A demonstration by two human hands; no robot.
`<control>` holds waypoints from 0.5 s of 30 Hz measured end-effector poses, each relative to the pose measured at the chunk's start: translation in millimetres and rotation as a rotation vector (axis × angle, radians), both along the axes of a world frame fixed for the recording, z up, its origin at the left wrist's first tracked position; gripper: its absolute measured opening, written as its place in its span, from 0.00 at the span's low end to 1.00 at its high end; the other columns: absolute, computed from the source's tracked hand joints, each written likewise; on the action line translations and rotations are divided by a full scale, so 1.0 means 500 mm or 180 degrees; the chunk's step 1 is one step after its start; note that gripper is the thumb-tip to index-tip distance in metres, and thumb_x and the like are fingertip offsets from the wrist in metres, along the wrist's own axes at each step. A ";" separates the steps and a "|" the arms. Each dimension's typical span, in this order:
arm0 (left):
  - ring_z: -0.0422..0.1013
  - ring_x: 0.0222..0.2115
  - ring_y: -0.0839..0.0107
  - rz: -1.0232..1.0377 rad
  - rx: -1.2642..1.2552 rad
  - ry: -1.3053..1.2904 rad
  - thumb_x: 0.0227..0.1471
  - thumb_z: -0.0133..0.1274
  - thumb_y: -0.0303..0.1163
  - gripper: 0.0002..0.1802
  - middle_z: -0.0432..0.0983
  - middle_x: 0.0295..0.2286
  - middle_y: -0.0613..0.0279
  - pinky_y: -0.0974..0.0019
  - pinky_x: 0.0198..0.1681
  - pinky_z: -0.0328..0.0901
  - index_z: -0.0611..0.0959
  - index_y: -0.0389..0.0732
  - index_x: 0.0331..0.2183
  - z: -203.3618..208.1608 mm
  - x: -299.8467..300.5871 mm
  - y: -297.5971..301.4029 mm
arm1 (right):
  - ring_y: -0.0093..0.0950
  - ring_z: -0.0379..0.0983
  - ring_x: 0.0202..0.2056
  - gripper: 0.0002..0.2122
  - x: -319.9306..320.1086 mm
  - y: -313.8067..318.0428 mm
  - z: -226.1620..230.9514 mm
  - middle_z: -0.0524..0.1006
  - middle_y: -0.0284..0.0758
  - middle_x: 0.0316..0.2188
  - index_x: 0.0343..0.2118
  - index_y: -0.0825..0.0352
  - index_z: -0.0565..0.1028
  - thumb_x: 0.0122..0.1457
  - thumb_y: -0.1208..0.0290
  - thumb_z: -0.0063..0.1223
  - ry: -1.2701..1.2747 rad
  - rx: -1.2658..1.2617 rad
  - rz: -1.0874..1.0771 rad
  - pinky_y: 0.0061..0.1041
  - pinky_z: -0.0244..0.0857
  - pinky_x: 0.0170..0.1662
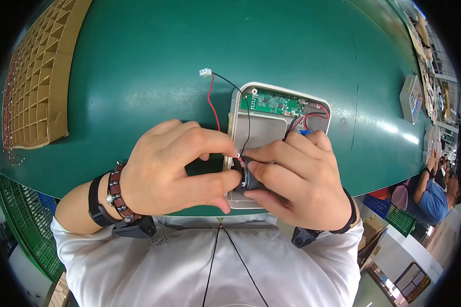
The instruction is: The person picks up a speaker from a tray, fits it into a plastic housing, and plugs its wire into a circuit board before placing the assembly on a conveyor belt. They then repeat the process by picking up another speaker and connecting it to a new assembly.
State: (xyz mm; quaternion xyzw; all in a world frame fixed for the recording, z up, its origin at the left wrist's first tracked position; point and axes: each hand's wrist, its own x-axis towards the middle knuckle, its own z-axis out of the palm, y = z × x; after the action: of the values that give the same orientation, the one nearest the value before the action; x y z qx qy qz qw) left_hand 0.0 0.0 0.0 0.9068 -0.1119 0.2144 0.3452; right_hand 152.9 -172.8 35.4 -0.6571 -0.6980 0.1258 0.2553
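A pale grey plastic casing (329, 105) lies open on the table in front of me. A green circuit board (274, 103) fills its far end, with red and black wires and a bit of blue part (305, 132) nearby. Over the casing's near left side, my left hand (171, 166) and my right hand (305, 174) pinch a small black rounded part (247, 177) from both sides; fingers hide most of it. From it a red wire (210, 100) and a black wire (249, 115) run out to a white plug (205, 72) on the left.
A cardboard box with divider cells (59, 77) stands at the far left. Green plastic crates (23, 220) are below the table's left edge. A small box (411, 99) sits on the right side, and another person (430, 197) works beyond it.
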 end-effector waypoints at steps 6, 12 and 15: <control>0.68 0.23 0.73 -0.0099 -0.0056 -0.0132 0.35 0.63 0.35 0.13 0.72 0.34 0.71 0.70 0.22 0.59 0.81 0.50 0.29 -0.004 -0.001 -0.004 | 0.26 0.65 0.26 0.17 -0.005 0.002 -0.003 0.77 0.29 0.33 0.29 0.62 0.74 0.34 0.65 0.66 0.0036 0.0091 -0.0051 0.26 0.48 0.30; 0.67 0.23 0.74 -0.0099 -0.0236 0.0006 0.34 0.63 0.35 0.13 0.71 0.34 0.72 0.71 0.22 0.59 0.81 0.50 0.29 -0.004 -0.001 -0.006 | 0.27 0.65 0.26 0.17 -0.002 -0.002 -0.004 0.77 0.29 0.33 0.29 0.63 0.73 0.34 0.65 0.66 0.0123 0.0037 -0.0055 0.27 0.48 0.30; 0.66 0.22 0.74 -0.0075 -0.0268 -0.0082 0.34 0.64 0.35 0.13 0.72 0.33 0.72 0.71 0.23 0.60 0.82 0.50 0.29 -0.003 0.002 -0.007 | 0.27 0.65 0.26 0.18 -0.003 0.000 0.002 0.77 0.29 0.33 0.30 0.63 0.73 0.35 0.64 0.66 0.0166 -0.0076 -0.0109 0.27 0.48 0.30</control>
State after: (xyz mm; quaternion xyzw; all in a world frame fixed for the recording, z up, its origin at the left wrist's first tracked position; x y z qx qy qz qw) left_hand 1.2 -3.5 -1.6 0.8873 -0.1179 0.2265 0.3840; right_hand 151.2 -173.0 36.5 -0.6685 -0.6782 0.1469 0.2675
